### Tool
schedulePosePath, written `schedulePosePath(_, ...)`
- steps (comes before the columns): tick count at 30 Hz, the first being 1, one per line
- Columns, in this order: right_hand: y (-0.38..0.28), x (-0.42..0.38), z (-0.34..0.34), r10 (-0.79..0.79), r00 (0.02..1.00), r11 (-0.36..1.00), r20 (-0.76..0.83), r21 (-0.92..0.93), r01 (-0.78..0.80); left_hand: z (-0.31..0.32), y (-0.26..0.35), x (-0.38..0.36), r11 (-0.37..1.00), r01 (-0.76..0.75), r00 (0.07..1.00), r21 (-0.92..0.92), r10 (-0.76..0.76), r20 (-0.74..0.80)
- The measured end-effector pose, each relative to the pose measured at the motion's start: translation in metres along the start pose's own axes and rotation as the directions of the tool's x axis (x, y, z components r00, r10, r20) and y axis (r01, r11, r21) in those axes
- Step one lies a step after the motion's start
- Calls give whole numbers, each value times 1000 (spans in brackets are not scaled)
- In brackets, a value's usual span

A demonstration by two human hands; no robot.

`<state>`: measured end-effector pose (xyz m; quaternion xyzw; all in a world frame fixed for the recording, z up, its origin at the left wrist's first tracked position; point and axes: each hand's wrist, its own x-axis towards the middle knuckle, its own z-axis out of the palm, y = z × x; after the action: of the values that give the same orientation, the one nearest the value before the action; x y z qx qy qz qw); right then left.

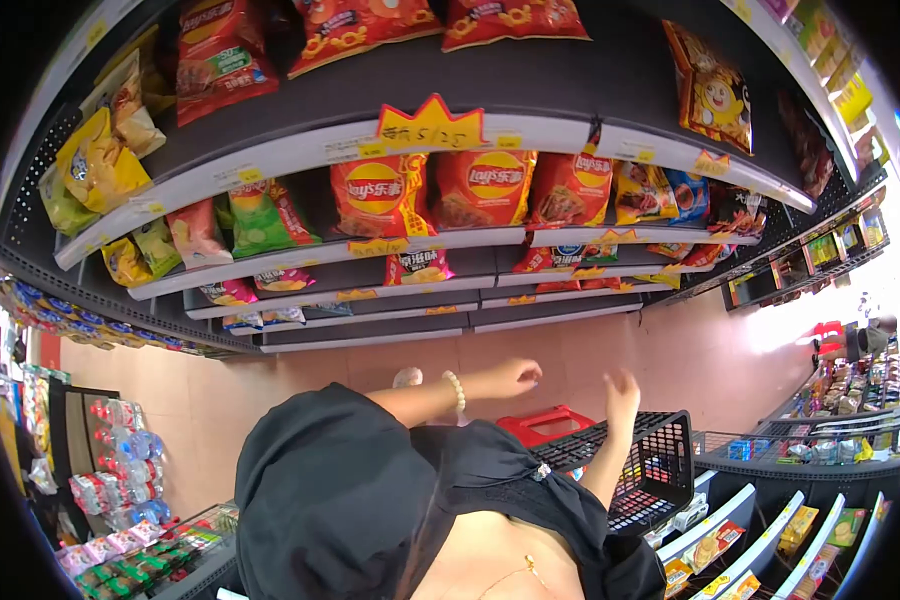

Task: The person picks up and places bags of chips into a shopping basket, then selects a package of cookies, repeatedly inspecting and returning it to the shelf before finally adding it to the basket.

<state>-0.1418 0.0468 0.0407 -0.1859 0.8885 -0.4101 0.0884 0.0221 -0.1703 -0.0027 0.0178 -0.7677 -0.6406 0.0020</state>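
My left hand (515, 378) reaches across in front of my body, a beaded bracelet (454, 392) on its wrist. Its fingers are loosely curled, with nothing seen in them. To the right of it, my right hand (622, 392) is raised with the thumb apart from the fingers and holds nothing visible. A black plastic shopping basket (676, 468) is beside my right forearm, which overlaps it in this view. Behind the basket a red plastic object (542, 425) shows in part. Both hands are apart from the snack shelf ahead.
A tiered shelf (300, 130) spans the front, bearing red Lay's chip bags (484, 190) and other snacks. Packs of bottles (130, 460) stand at the left. Racks of packaged food (710, 545) lie close at the lower right. Pink floor (610, 350) runs along the shelf's foot.
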Motion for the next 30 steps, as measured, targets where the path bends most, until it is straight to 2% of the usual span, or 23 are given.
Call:
schedulePosePath(1, -51, 10, -4, -72, 997, 995, 39, -68, 74, -13, 2, 2, 999, -51, 997, 17, 52, -62)
schedulePosePath(4, -139, 40, 5, -273, 962, 951, 15, 154, 268, -79, 76, -3, 996, 32, 982, 78, -17, -188)
schedulePosePath(5, -186, 38, 3, -329, 944, 927, 16, 198, 319, -98, 91, -6, 988, -68, 953, 139, 105, -284)
schedulePosePath(6, -219, 41, 5, -370, 929, 897, 11, 263, 354, -117, 106, -11, 964, -161, 901, 211, 231, -368)
schedulePosePath(8, -280, 39, 7, -473, 881, 838, 12, 314, 446, -154, 168, -33, 933, -268, 785, 239, 355, -507)
schedulePosePath(10, -333, 37, 13, -637, 771, 733, -11, 298, 611, -189, 206, -52, 730, -297, 551, 616, 657, -514)
schedulePosePath(11, -355, 38, 16, -690, 724, 690, -14, 293, 662, -207, 227, -64, 648, -294, 462, 702, 740, -490)
schedulePosePath(12, -375, 40, 21, -738, 674, 643, -11, 290, 709, -224, 243, -75, 563, -275, 370, 779, 810, -455)
schedulePosePath(14, -413, 45, 37, -817, 576, 545, -25, 295, 785, -256, 260, -91, 439, -92, 209, 894, 886, -413)
schedulePosePath(17, -461, 60, 66, -882, 465, 428, -74, 286, 857, -296, 272, -101, 358, 226, 113, 906, 914, -390)
schedulePosePath(19, -482, 74, 86, -896, 435, 402, -91, 248, 881, -314, 274, -104, 377, 294, 142, 878, 892, -430)
schedulePosePath(20, -489, 77, 95, -887, 455, 421, -73, 275, 864, -319, 273, -106, 387, 326, 158, 863, 877, -453)
schedulePosePath(21, -497, 80, 102, -879, 473, 437, -57, 299, 848, -323, 273, -107, 451, 312, 181, 836, 836, -518)
schedulePosePath(25, -514, 114, 127, -881, 462, 421, -106, 272, 865, -338, 265, -109, 454, 348, 284, 820, 783, -554)
schedulePosePath(27, -518, 120, 130, -855, 516, 465, -49, 367, 805, -336, 268, -109, 491, 354, 331, 796, 731, -597)
schedulePosePath(30, -516, 114, 130, -846, 532, 465, -38, 438, 769, -340, 267, -105, 483, 380, 247, 789, 769, -590)
